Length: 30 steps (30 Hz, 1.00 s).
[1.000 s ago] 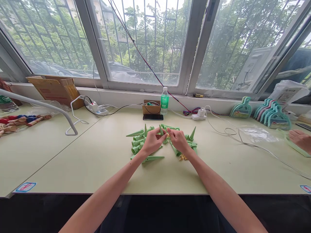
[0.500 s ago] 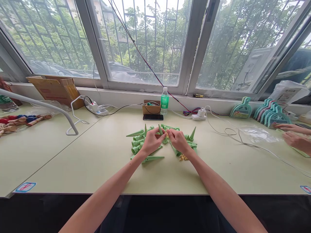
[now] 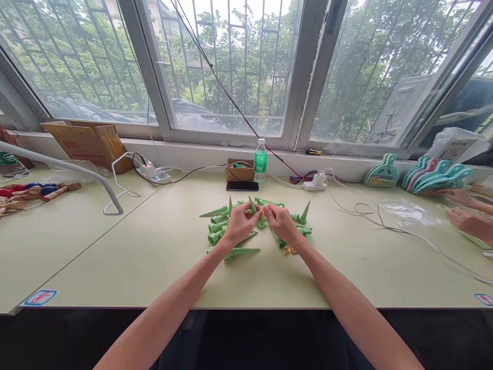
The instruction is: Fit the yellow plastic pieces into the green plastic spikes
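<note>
My left hand (image 3: 240, 224) is closed around a green plastic spike (image 3: 252, 204), its tip pointing up and tilted left. Close beside it, my right hand (image 3: 281, 222) is pinched at the spike, with a bit of a small yellow piece showing at its fingertips. The fingers hide most of the contact. More green spikes with ribbed caps (image 3: 214, 238) lie to the left of my left hand. Others, one of them standing upright (image 3: 305, 213), are to the right. Small yellow pieces (image 3: 289, 250) lie in a little pile by my right wrist.
Behind the spikes are a phone (image 3: 242, 186), a small cardboard box (image 3: 240, 170) and a bottle (image 3: 261, 160). White cables (image 3: 379, 221) run across the right side. Another person's hands (image 3: 464, 218) are at the far right, near teal dustpan-like items (image 3: 437, 177). A lamp arm (image 3: 92, 177) crosses the left.
My hands stay in nearly the same place; the held spike has tipped slightly left. At the far right, the other person's hand has shifted and the teal items now lean over to the right.
</note>
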### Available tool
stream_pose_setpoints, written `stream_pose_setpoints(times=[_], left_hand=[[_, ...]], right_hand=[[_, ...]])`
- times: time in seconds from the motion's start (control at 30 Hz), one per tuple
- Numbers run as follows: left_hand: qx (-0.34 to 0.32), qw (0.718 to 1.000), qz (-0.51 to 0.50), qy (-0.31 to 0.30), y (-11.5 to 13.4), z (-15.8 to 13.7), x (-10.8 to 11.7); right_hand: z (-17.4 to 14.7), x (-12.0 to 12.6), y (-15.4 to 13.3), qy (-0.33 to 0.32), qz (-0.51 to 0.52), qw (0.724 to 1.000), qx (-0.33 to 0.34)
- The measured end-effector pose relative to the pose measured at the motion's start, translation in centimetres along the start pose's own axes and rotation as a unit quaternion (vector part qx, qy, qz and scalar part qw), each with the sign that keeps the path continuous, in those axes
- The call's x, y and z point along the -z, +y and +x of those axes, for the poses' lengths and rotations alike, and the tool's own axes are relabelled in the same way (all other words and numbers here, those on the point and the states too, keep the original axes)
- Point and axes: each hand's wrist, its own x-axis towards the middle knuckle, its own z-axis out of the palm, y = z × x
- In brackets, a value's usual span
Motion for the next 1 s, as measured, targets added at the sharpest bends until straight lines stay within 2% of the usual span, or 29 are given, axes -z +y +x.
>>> stream_pose_setpoints(times=[0.47, 0.63, 0.83, 1.0], left_hand=[[-0.017, 1.0, 0.002, -0.024, 0.01, -0.17, -0.02], [-0.009, 1.0, -0.008, -0.012, -0.12, -0.04, -0.09], [0.029, 0.999, -0.031, -0.008, 0.31, 0.09, 0.03], [0.025, 0.999, -0.027, -0.017, 0.52, -0.01, 0.08]], right_hand=[[-0.02, 0.04, 0.07, -0.014, -0.011, 1.0, -0.002], [0.03, 0.13, -0.06, -0.018, -0.009, 1.0, -0.008], [-0.11, 0.14, -0.15, -0.038, -0.004, 0.999, -0.004], [-0.1, 0.12, -0.03, -0.04, -0.001, 0.999, 0.005]])
